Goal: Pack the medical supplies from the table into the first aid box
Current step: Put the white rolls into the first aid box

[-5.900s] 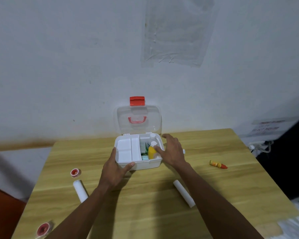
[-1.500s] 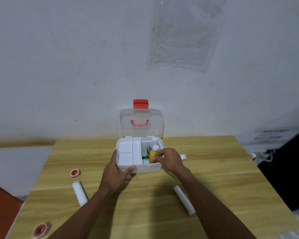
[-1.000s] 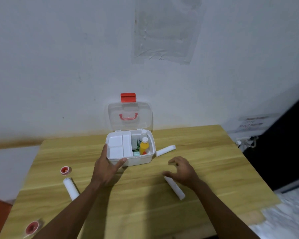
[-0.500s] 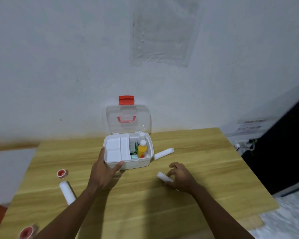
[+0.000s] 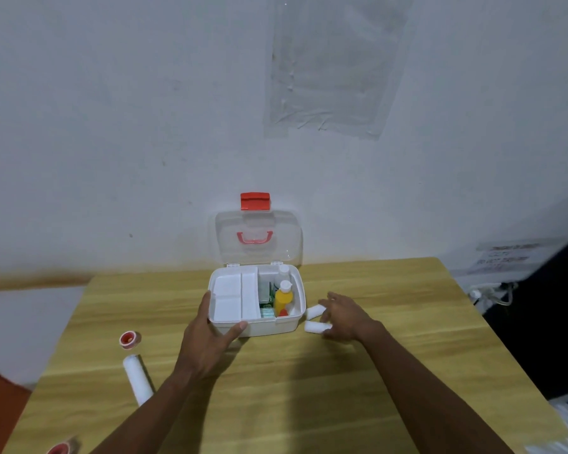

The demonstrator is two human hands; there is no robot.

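White first aid box [image 5: 269, 326] stands open between my hands, my left hand [image 5: 204, 345] gripping its near corner. My right hand [image 5: 345, 317] lies over one gauze roll [image 5: 313, 327], with a second roll [image 5: 314, 311] at its fingertips. I cannot tell whether it grips.

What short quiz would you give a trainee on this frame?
1. True or false: the box lid is shut.
2. The left hand grips: A the box, B a cup, C a pen.
3. How many white rolls are outside the box?
Key: 1 false; 2 A; 3 three.
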